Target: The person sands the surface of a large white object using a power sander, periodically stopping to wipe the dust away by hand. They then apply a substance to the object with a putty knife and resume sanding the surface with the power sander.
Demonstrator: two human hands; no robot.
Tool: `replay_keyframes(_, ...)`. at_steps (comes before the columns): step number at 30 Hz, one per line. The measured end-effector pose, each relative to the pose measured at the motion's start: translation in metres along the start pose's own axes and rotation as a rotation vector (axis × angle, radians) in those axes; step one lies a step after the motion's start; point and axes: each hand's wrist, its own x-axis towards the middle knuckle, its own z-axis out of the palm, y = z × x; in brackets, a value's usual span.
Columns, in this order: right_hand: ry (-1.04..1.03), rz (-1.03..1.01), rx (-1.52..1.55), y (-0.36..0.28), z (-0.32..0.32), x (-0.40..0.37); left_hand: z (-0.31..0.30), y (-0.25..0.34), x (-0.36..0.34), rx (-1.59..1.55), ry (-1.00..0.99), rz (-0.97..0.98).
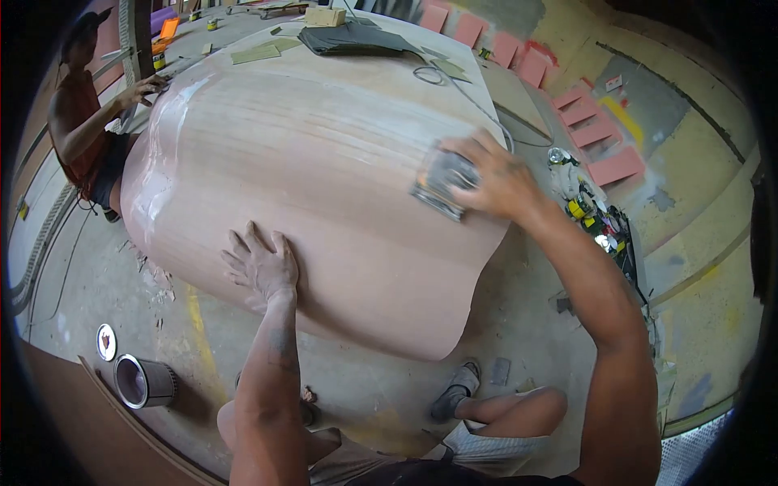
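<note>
A large curved panel (pixel 356 251), pinkish with paler streaks, fills the middle of the view. My left hand (pixel 263 263) lies flat on its near left part with fingers spread, dusty and holding nothing. Toward the panel's right side, my right hand (pixel 494 174) is wrapped over a hand sander (pixel 446 182), a dark block with a flat base. The sander rests against the panel's surface and is blurred by motion. Its underside is hidden. Whitish smears of filler (pixel 166 162) show along the left end of the panel.
Dark sandpaper sheets (pixel 356 39) and a light block (pixel 324 16) lie at the panel's far end, near a grey cord (pixel 486 105). A co-worker (pixel 85 121) touches the left edge. An open can (pixel 144 381) stands on the floor; tools (pixel 596 215) lie at right.
</note>
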Motion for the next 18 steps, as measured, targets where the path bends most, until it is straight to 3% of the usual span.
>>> replay_keyframes(5, 0.149, 0.031, -0.034, 0.043, -0.008, -0.083, 0.001, -0.001, 0.001, -0.008, -0.005, 0.002)
replay_keyframes(9, 0.206, 0.102, -0.067, 0.048, -0.003, -0.107, -0.005, 0.002, 0.001, 0.009, -0.031, -0.006)
replay_keyframes(18, 0.156, 0.197, 0.032, -0.034, 0.014, -0.010, -0.005, 0.003, 0.000, 0.035, -0.014, -0.010)
